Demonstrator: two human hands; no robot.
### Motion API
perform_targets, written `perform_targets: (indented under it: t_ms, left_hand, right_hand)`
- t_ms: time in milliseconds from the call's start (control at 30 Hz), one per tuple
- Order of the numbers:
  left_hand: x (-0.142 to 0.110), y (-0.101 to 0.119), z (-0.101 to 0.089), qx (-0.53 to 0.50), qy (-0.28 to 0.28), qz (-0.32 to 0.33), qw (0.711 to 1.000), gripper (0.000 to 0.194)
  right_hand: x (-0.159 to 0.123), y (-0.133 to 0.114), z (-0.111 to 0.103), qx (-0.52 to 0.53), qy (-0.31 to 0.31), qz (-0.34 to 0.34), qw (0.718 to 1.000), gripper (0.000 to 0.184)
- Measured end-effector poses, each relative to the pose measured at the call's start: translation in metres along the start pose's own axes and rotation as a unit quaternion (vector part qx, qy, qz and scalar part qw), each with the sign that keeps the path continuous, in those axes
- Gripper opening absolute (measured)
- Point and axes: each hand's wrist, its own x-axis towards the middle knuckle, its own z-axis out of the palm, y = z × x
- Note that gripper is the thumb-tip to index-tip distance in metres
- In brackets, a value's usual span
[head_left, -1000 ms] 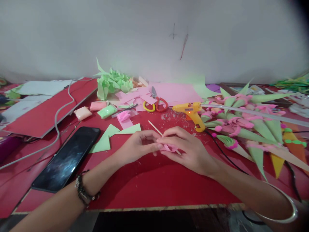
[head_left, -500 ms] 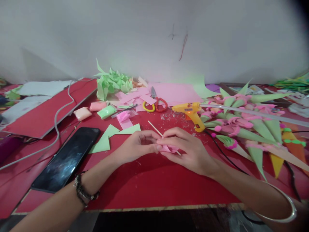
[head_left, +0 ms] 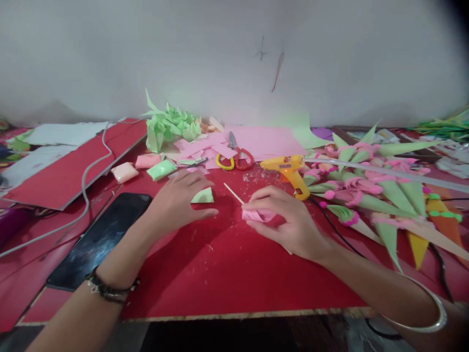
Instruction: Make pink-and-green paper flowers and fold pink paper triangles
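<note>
Head view: the right hand (head_left: 282,218) pinches a folded pink paper piece (head_left: 257,215), a thin pale stick (head_left: 233,192) slanting away leftward from it; the left hand (head_left: 178,203), thumb spread wide, covers part of the pale-green paper (head_left: 204,196).

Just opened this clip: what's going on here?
A person's right hand holds pink paper with a thin stick jutting out. The open left hand, slightly blurred, is over green paper; whether it touches is unclear. A yellow glue gun, its light on, sits beyond the right hand, beside pink and green flower-like paper pieces.
</note>
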Motion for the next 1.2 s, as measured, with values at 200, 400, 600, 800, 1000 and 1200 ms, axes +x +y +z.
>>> perform_targets:
  t_ms: [200, 400, 600, 800, 1000, 1200]
  left_hand:
    - [0.000, -0.024, 0.011, 0.070, -0.093, -0.015, 0.993, 0.041]
    - [0.004, -0.020, 0.020, 0.046, -0.092, -0.076, 0.992, 0.032]
    - [0.003, -0.012, 0.023, 0.069, -0.078, -0.079, 0.991, 0.016]
    - [0.002, 0.000, 0.023, -0.014, -0.069, -0.075, 0.995, 0.010]
    - [0.001, 0.016, 0.026, -0.122, -0.050, -0.029, 0.991, 0.021]
    - [0.002, 0.034, 0.026, -0.212, -0.077, -0.025, 0.974, 0.023]
  right_hand:
    - [0.000, 0.005, 0.001, 0.015, 0.008, 0.021, 1.000, 0.018]
    - [0.000, 0.005, 0.002, 0.029, 0.006, 0.033, 0.999, 0.017]
    - [0.001, 0.005, 0.002, 0.043, 0.009, 0.044, 0.998, 0.017]
    - [0.002, 0.005, 0.002, 0.069, 0.019, 0.061, 0.996, 0.016]
    - [0.004, 0.001, 0.001, 0.085, 0.044, 0.077, 0.992, 0.014]
    - [0.004, 0.001, 0.003, 0.129, 0.066, 0.106, 0.984, 0.013]
